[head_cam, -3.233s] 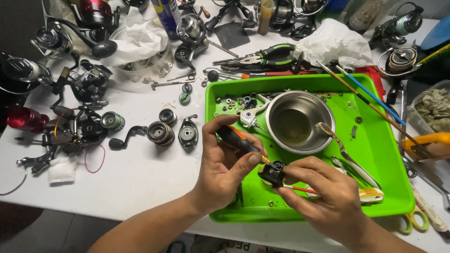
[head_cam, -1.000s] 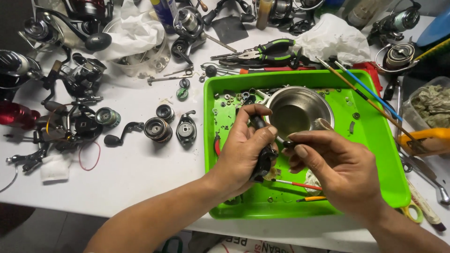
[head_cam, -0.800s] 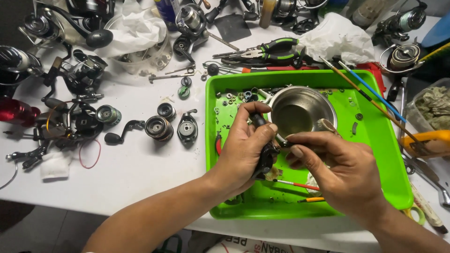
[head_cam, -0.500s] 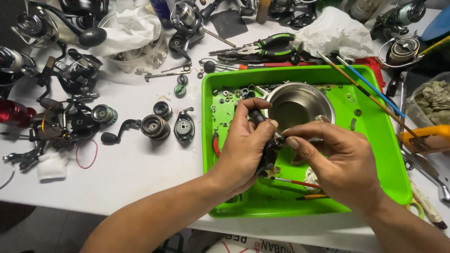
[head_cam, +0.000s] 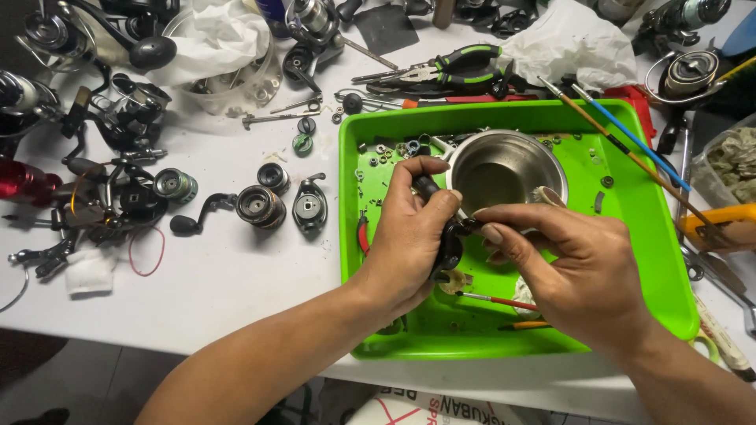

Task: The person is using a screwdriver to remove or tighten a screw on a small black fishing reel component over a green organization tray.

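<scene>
The left hand (head_cam: 409, 236) clenched a small black reel part (head_cam: 449, 248) above the green tray (head_cam: 630, 236), beside the steel bowl (head_cam: 504, 169), so loose pieces stayed contained. The right hand (head_cam: 575, 267) pinched at the part's top, steadying it.

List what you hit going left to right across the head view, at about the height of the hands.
Red reel body → black reel crank handle → round spool → dark side cover → green tray → left hand → right hand → orange tool handle.
</scene>
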